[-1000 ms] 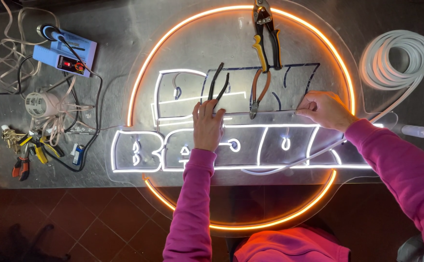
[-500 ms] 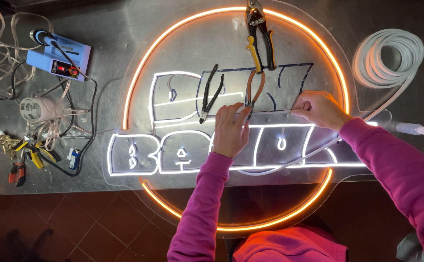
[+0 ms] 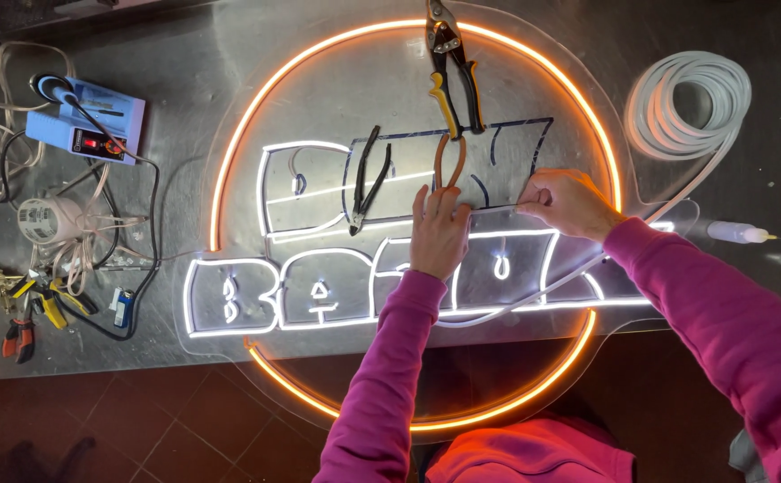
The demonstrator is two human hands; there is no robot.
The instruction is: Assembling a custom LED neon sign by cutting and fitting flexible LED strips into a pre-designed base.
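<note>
Glossy clear acrylic sign panel [image 3: 337,98] lies on a scuffed, dull metal table [image 3: 185,63].

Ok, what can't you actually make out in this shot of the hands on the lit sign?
Head view only:
- Left hand: palm and fingertips face down on the sign, so any grip is hidden.
- Right hand: what its fingers pinch is too thin to tell, and covered by the knuckles.
- Yellow-handled snips: their tip is cut off by the top edge.
- Tools at the left edge: too small and tangled in wires.
</note>
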